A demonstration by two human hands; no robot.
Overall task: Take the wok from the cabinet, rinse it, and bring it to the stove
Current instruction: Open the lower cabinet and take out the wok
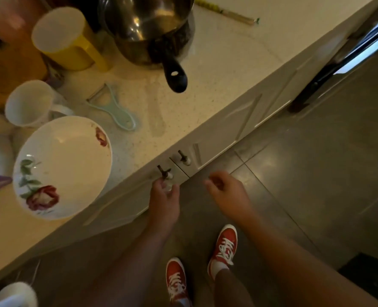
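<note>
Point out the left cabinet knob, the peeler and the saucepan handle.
left cabinet knob (162, 171), head view, on its dark stem just above the left hand's fingers.
peeler (113, 108), head view, on the pale green handle's middle.
saucepan handle (174, 73), head view, on the black grip near its hanging hole.

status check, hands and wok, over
Left hand on left cabinet knob, right hand open, nearing right knob. Doors shut, wok not in sight. Nothing blocking the doors.

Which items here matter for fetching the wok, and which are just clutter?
In play: left hand on the left cabinet knob; right hand open near the right cabinet knob; both cabinet doors shut, no wok in view.

Clutter: floral bowl, peeler, saucepan, yellow jug, white mug.
</note>
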